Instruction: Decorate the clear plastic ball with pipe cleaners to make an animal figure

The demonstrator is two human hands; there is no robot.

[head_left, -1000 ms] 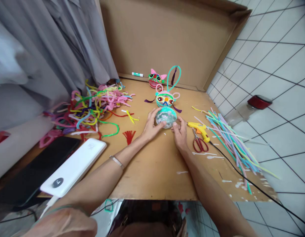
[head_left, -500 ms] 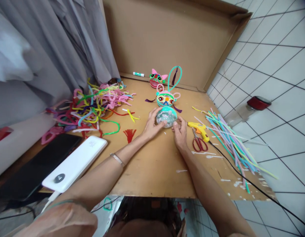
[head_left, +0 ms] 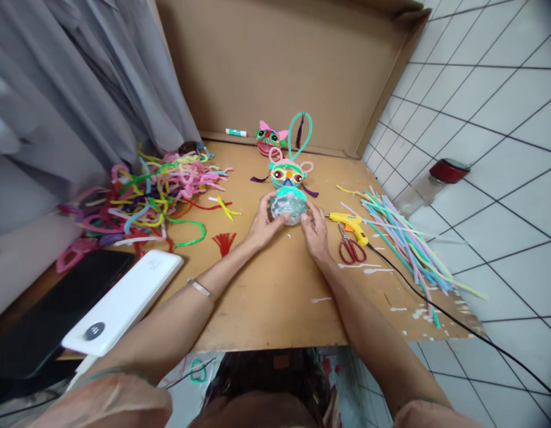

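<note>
One clear round piece (head_left: 287, 208), turquoise along the top, was held mid-table (head_left: 275, 297). Left hand (head_left: 263, 224): half curled, gripped its left side. Right hand (head_left: 315, 230): fingers bent, held its right edge with thumb and fingertips. Directly behind stood one decorated head (head_left: 287, 176) with pink loops. To the right lay a yellow glue gun (head_left: 350, 224) and red-handled scissors (head_left: 352, 252); to the left, one red tassel (head_left: 224, 242).

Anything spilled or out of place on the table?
Yes: whitish smears streak the tabletop near the scissors and speckle its near right corner, like dried drips; substance unclear. The pipe cleaners at left lie tangled, unlike the straighter bundle at right.
</note>
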